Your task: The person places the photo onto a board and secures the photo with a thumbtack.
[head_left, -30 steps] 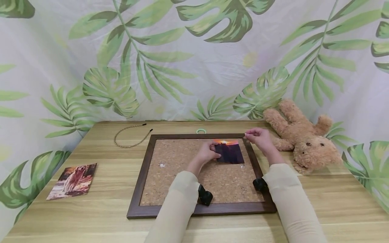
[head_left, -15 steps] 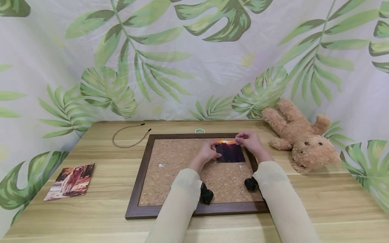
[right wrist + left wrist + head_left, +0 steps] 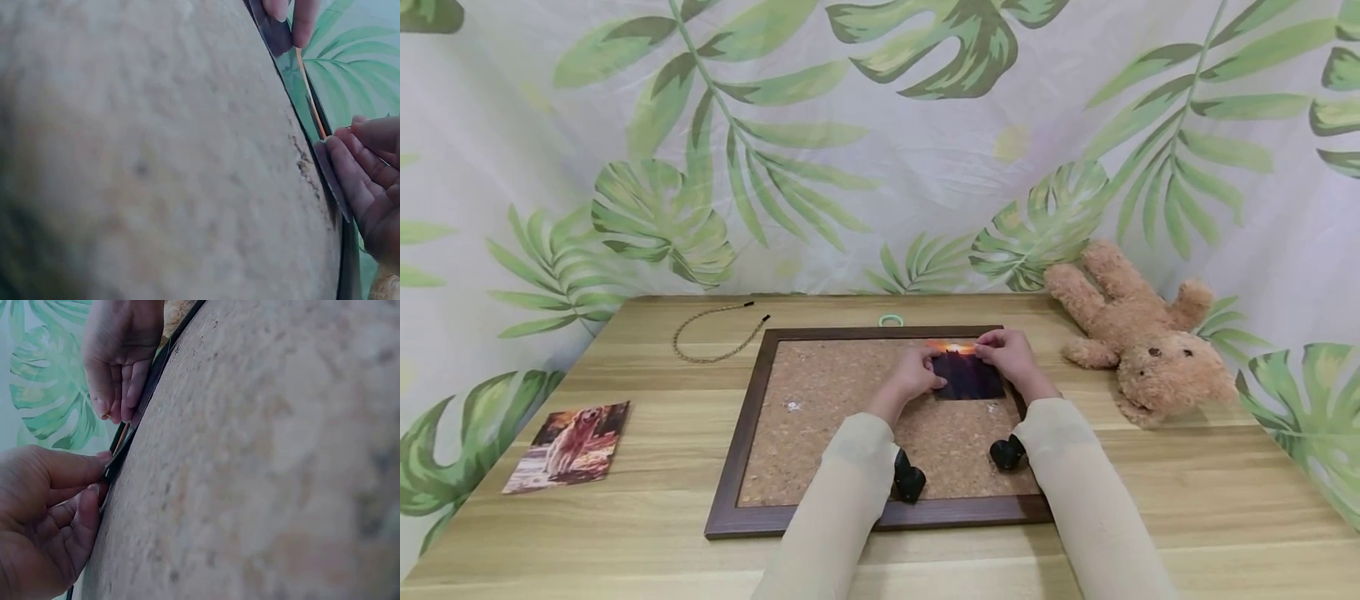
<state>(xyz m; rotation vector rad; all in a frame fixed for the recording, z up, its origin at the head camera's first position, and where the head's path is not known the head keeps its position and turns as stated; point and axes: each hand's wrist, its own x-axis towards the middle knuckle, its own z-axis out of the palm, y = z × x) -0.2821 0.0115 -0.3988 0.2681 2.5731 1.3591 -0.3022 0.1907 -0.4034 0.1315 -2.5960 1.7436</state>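
Note:
A photo of a dark silhouette under an orange sunset (image 3: 967,377) lies against the upper right of a cork board (image 3: 850,450) with a dark frame. My left hand (image 3: 912,377) pinches the photo's left edge between thumb and fingers, which the left wrist view shows up close. At the photo's top edge, my right hand (image 3: 1011,358) pinches a tiny thin pin (image 3: 350,127), mostly hidden by the fingertips. The backs of its lower fingers (image 3: 350,172) touch the photo's surface in the right wrist view.
A dog photo (image 3: 568,447) lies on the table at left. Behind the board are a braided headband (image 3: 711,360) and a green ring (image 3: 891,320). A teddy bear (image 3: 1138,325) lies at right. Small whitish bits (image 3: 793,407) sit on the cork.
My right hand has moved left from the frame's upper right corner to the photo's top edge, still pinching. The left hand has stayed on the photo.

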